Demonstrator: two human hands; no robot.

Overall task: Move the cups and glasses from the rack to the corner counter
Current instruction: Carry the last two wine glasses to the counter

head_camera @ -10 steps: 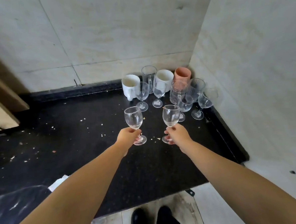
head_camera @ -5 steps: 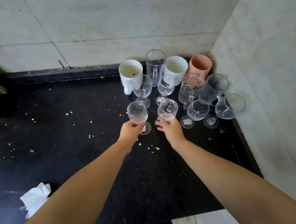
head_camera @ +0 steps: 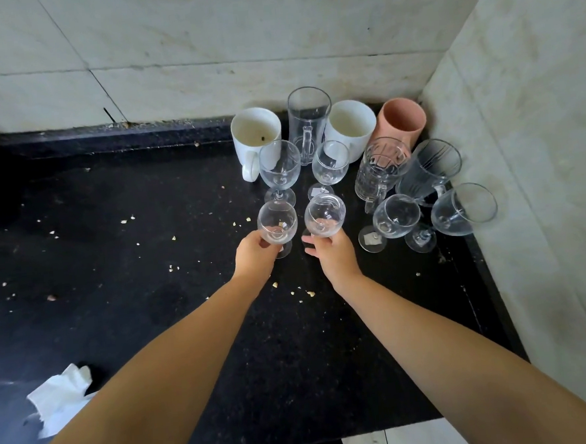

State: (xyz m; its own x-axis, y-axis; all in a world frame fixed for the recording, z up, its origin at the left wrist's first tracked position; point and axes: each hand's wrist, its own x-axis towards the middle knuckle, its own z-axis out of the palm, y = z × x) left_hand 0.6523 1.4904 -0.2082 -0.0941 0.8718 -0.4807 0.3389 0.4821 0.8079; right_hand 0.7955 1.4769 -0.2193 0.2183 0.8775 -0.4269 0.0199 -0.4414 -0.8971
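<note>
Left hand (head_camera: pixel 254 255) gripping a small wine glass (head_camera: pixel 277 222) low on the bowl and stem, fingers curled round it; foot of the glass at or just above the black counter (head_camera: pixel 149 251), contact not clear. Right hand (head_camera: pixel 334 253) gripping a second wine glass (head_camera: pixel 325 215) the same way, bowl tilted slightly toward 11 o'clock. Both glasses side by side, near each other, both empty.

Beyond them, toward 12 o'clock, two more empty stemmed glasses: one (head_camera: pixel 280 169) just past the left-hand glass, one (head_camera: pixel 330 163) just past the right-hand glass, a pale sticker on its foot, no print readable. Back row against the wall, 11 to 1 o'clock: white mug (head_camera: pixel 255 135) with a dark speck at the bottom, tall clear glass mug (head_camera: pixel 309 123) with handle facing the camera, second white cup (head_camera: pixel 349 125) empty, terracotta-pink cup (head_camera: pixel 402 120) tucked in the corner.

At 2 o'clock of the hands: cut-pattern glass mug (head_camera: pixel 379 172), ribbed stemmed glass (head_camera: pixel 429 169), then two wine glasses (head_camera: pixel 396 215) (head_camera: pixel 464 208) nearest the side wall, the former with a sticker on its foot, writing too small to read. All empty.

Crumbs scattered over the counter. Crumpled white tissue (head_camera: pixel 60 397) at 8 o'clock, well apart from the glassware.
</note>
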